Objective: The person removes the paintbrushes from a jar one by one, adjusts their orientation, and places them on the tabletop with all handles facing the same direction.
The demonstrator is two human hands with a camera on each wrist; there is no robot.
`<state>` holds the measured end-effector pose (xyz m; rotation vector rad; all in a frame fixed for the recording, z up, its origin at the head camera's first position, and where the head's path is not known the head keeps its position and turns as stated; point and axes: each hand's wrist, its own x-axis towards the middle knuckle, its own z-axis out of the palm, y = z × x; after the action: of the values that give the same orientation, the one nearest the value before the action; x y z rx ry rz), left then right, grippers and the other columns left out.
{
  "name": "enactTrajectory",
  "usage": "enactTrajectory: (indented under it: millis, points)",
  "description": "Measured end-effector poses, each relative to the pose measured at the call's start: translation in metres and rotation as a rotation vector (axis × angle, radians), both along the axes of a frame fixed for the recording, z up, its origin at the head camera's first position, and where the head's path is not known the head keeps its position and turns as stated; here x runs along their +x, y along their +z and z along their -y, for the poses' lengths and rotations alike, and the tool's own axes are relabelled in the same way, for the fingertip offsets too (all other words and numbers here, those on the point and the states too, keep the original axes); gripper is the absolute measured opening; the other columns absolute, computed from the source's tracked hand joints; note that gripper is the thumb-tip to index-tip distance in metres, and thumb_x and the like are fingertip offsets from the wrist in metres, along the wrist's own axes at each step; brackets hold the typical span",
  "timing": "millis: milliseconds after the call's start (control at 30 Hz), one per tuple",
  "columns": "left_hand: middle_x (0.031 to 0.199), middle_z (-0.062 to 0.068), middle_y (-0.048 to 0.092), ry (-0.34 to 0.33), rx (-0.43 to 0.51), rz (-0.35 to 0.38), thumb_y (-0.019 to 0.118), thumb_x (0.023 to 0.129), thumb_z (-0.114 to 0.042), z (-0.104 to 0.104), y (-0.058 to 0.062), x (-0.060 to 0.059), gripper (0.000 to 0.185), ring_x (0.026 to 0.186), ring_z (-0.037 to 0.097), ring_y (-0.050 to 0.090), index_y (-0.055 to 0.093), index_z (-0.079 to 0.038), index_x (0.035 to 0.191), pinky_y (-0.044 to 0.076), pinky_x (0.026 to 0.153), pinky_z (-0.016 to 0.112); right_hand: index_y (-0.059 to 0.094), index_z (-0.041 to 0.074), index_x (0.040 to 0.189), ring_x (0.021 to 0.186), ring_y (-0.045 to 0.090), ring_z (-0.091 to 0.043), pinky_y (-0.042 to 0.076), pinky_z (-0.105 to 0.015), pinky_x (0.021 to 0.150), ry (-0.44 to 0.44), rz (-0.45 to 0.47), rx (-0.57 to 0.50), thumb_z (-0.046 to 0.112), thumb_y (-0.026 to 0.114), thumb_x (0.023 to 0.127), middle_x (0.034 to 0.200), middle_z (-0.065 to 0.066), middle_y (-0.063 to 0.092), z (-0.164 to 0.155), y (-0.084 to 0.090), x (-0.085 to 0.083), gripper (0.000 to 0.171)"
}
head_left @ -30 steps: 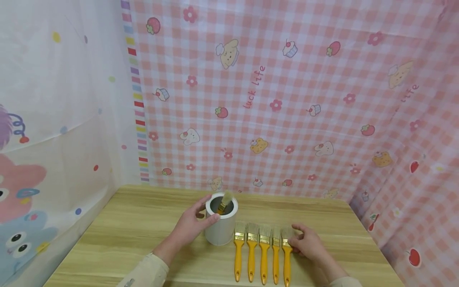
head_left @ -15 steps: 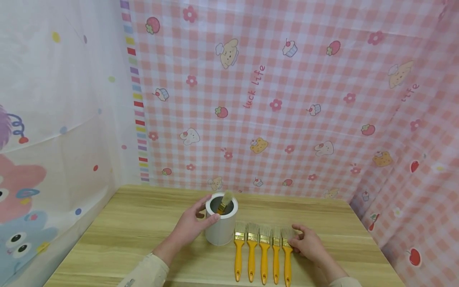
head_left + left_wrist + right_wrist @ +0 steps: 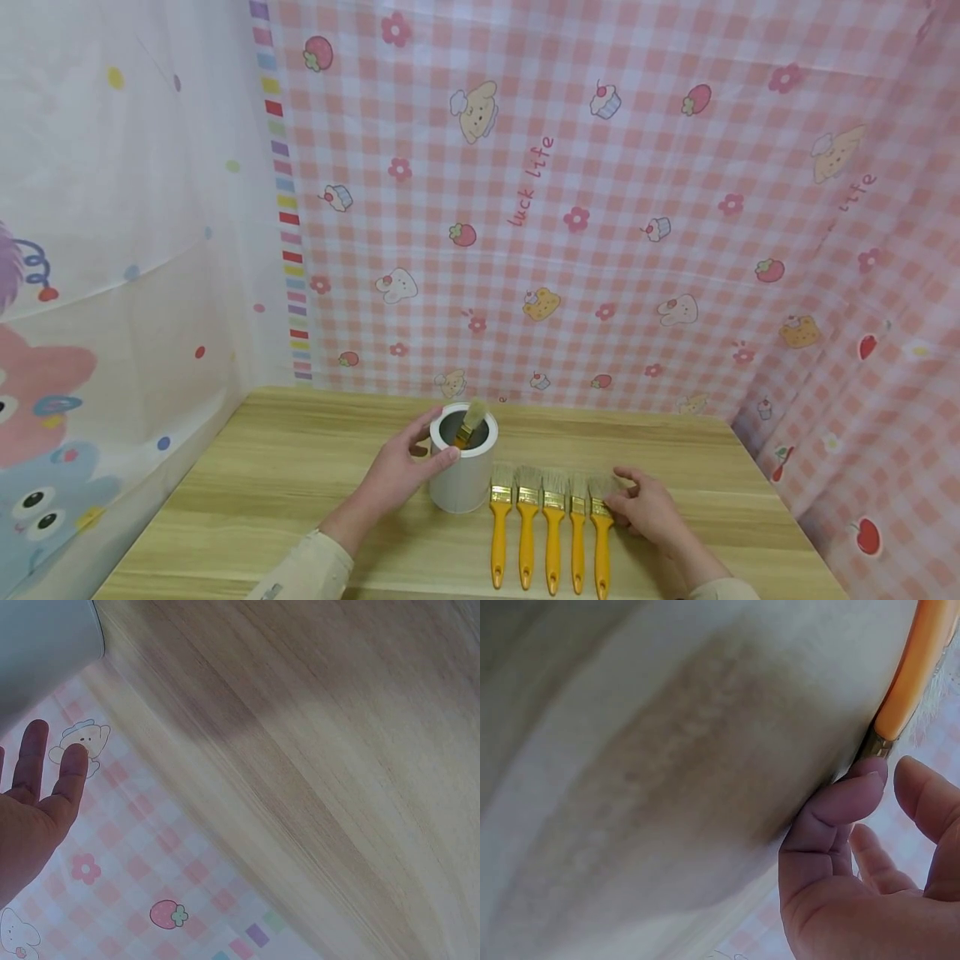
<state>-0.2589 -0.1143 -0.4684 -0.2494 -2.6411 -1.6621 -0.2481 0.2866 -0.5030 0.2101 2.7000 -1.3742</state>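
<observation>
A white paint can stands upright on the wooden table. My left hand holds it at the rim, thumb at the front and fingers round the left side. Two of its fingers show straight in the left wrist view, apart from the can. Inside leans a paintbrush, bristles up. To the can's right, several yellow-handled paintbrushes lie in a row, bristles away from me. My right hand rests beside the rightmost paintbrush, loosely curled fingers right at its metal ferrule.
The wooden table reaches back to a pink checked cloth with cartoon prints. At the left hangs a white printed cloth. Another fold of the checked cloth closes the right side.
The rightmost paintbrush's handle has swung slightly to the right. My right hand has shifted a little to the right. My left hand and the can have stayed in place.
</observation>
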Motion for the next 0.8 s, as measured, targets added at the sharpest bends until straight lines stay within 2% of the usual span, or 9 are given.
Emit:
enactTrajectory:
  millis: [267,433,633,800]
  points:
    - [0.156,0.014,0.060,-0.002,0.015,0.001,0.080,0.095,-0.050,0.001,-0.002,-0.001,0.076,0.128,0.035,0.064,0.045,-0.037,0.162,0.055,0.103,0.060,0.047,-0.004,0.155,0.074,0.065,-0.020,0.056,-0.033,0.058,0.004,-0.036,-0.010,0.016,0.073,0.102,0.101,-0.014,0.071,-0.005,0.007,-0.003,0.063]
    - [0.155,0.014,0.060,-0.005,0.023,-0.002,0.080,0.094,-0.052,0.001,-0.004,-0.002,0.078,0.127,0.035,0.064,0.045,-0.036,0.162,0.055,0.103,0.060,0.045,-0.005,0.156,0.071,0.063,-0.020,0.053,-0.031,0.054,0.022,-0.076,-0.008,0.013,0.069,0.103,0.100,-0.014,0.071,-0.010,0.012,-0.008,0.061]
    - [0.156,0.014,0.060,-0.006,0.023,-0.004,0.079,0.096,-0.048,0.001,-0.004,-0.002,0.076,0.127,0.035,0.064,0.045,-0.036,0.162,0.055,0.103,0.059,0.046,-0.004,0.157,0.085,0.065,-0.019,0.054,-0.030,0.065,0.031,-0.112,0.034,0.015,0.067,0.105,0.112,-0.018,0.072,-0.008,0.022,-0.014,0.059]
    - [0.155,0.014,0.060,-0.004,0.021,-0.006,0.079,0.096,-0.047,0.001,-0.003,-0.002,0.076,0.127,0.035,0.064,0.045,-0.035,0.163,0.055,0.103,0.059,0.048,-0.003,0.156,0.088,0.068,-0.019,0.055,-0.031,0.068,0.042,-0.141,0.071,0.018,0.069,0.105,0.114,-0.017,0.074,-0.003,0.028,-0.017,0.059]
